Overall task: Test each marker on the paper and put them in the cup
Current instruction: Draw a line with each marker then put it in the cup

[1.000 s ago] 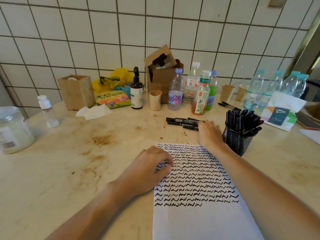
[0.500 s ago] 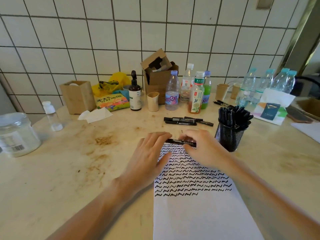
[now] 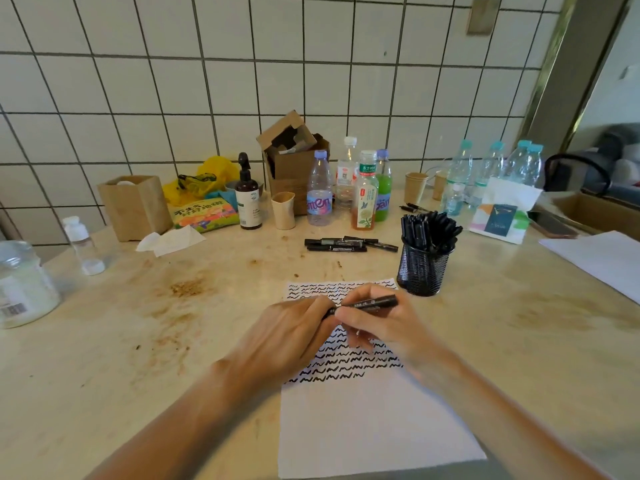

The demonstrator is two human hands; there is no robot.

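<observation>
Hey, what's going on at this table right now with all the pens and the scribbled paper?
A person is testing markers. Both hands hold one black marker over the paper: the left hand grips one end, the right hand the barrel, as if about to uncap it. The sheet's upper half is filled with black squiggles. A mesh cup beside the paper is packed with markers, and a few loose markers lie farther back.

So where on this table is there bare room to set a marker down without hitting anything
The lower blank half of the white paper sheet is free. So is the stained beige tabletop left of it, between the sheet and the clear plastic jar. Crowded: the back row of bottles, the loose black markers and the black mesh cup.
</observation>
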